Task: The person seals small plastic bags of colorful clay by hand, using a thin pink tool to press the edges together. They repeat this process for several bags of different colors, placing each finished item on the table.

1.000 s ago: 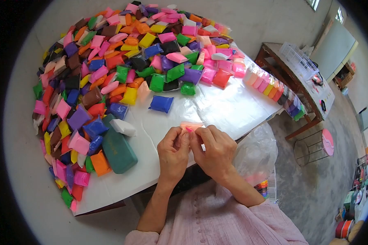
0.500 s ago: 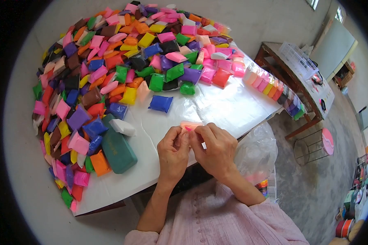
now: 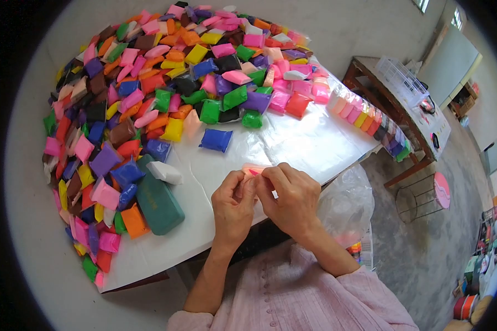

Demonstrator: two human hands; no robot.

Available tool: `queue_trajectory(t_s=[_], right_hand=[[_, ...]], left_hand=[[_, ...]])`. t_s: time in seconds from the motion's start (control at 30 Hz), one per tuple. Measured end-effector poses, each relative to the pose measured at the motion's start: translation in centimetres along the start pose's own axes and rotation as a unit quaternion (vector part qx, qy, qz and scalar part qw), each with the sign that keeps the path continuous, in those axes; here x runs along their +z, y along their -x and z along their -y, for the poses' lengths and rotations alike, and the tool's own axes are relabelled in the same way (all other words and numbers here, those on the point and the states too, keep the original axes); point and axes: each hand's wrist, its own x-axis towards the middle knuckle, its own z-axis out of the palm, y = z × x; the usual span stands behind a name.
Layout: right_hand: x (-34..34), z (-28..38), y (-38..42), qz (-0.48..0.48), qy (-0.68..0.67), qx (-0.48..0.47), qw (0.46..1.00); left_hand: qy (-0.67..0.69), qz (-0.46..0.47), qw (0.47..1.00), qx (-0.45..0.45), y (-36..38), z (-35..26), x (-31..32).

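Both hands meet above the table's near edge, around a small peach packet [image 3: 254, 167] with a bright pink spot on it. My left hand [image 3: 232, 201] pinches its left side. The fingers of my right hand [image 3: 290, 193] are closed on its right side. Beyond them a blue packet [image 3: 216, 140] lies by itself on the white table cover [image 3: 292, 140]. To the left is a dark green case [image 3: 159, 201], with a white packet [image 3: 165, 172] against its upper end.
A large heap of coloured packets [image 3: 110, 160] covers the table's left and far side. A row of packets [image 3: 364, 116] lines the right edge. Clear plastic bags [image 3: 348, 204] hang by my right arm. A wire stool [image 3: 442, 191] and a wooden table [image 3: 406, 118] stand right.
My right hand has shifted slightly at the packet, and a small white gap now shows beneath its fingers. My left hand looks almost unchanged.
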Motion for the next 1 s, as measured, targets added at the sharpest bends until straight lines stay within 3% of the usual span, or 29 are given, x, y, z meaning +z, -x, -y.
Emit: queue_trajectory(t_s=[0.23,0.33,0.43,0.53,0.63,0.73,0.83,0.9,0.97,1.0], right_hand=[[-0.4,-0.4,0.3,0.01,0.025,0.013,1.0],[0.1,-0.1,-0.2,-0.004,-0.032,-0.028,0.999],[-0.4,-0.2,-0.4,-0.02,-0.183,-0.013,0.983],[-1.2,-2.3,-0.9,-0.084,0.002,0.043,0.996],[0.2,-5.2,-1.1,-0.001,0.182,0.032,0.983],[1.2,-6.2,-1.0,-0.018,0.199,-0.035,0.979],[0.8,-5.1,-1.3,-0.075,0.14,-0.031,0.987],[0.5,-3.9,-1.5,-0.064,-0.044,-0.015,0.997],[0.7,-2.2,-1.9,-0.01,-0.202,0.046,0.978],[1.0,-2.1,-1.8,0.045,-0.218,0.08,0.972]], left_hand=[[-0.008,0.007,1.0,0.004,0.0,0.4,-0.1],[-0.014,0.007,1.0,0.001,0.0,0.5,-0.3],[0.014,0.019,1.0,0.003,0.0,0.6,-0.4],[0.013,0.003,0.999,-0.05,0.0,0.6,-0.5],[0.048,-0.005,0.998,-0.035,-0.3,0.9,-0.4],[0.039,0.005,0.999,-0.033,-0.4,1.5,-0.8],[0.044,0.003,0.998,-0.044,-0.3,1.4,-0.8],[0.058,-0.005,0.997,-0.042,-0.3,1.1,-0.5],[0.054,-0.005,0.998,-0.039,-0.3,0.7,-0.5],[0.042,-0.002,0.998,-0.037,-0.2,0.6,-0.6]])
